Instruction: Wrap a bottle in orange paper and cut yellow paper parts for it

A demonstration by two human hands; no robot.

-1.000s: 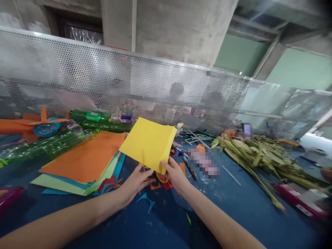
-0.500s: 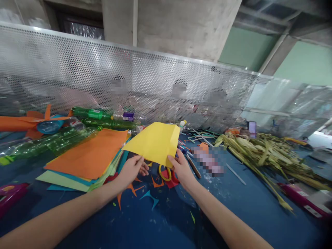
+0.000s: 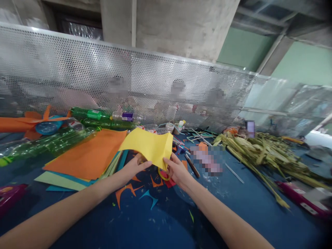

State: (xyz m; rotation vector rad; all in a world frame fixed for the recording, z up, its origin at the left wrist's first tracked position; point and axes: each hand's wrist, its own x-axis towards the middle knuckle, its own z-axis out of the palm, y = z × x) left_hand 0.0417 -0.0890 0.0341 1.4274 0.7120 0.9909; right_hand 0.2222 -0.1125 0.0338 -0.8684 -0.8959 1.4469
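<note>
A yellow paper sheet (image 3: 147,143) is held up over the table, curved, with a narrow folded strip along its right edge. My left hand (image 3: 137,166) pinches its near edge, thumb on top and the other fingers hidden beneath. At the lower right corner, by the folded strip, my right hand (image 3: 176,170) grips the sheet between thumb and fingers. Under the hands lie yellow-handled scissors (image 3: 164,175), partly hidden. A stack of coloured paper with an orange sheet (image 3: 90,152) on top lies to the left.
Green plastic bottles (image 3: 59,140) and an orange paper propeller (image 3: 33,121) lie at the left. Orange and blue scraps (image 3: 150,197) are in front. Dried husks (image 3: 259,152) and a magenta box (image 3: 301,197) are at the right. A perforated metal screen (image 3: 155,83) stands behind.
The yellow sheet has moved slightly left and down and is more curved. My left thumb now lies over its near edge. White cups behind the sheet have come into view.
</note>
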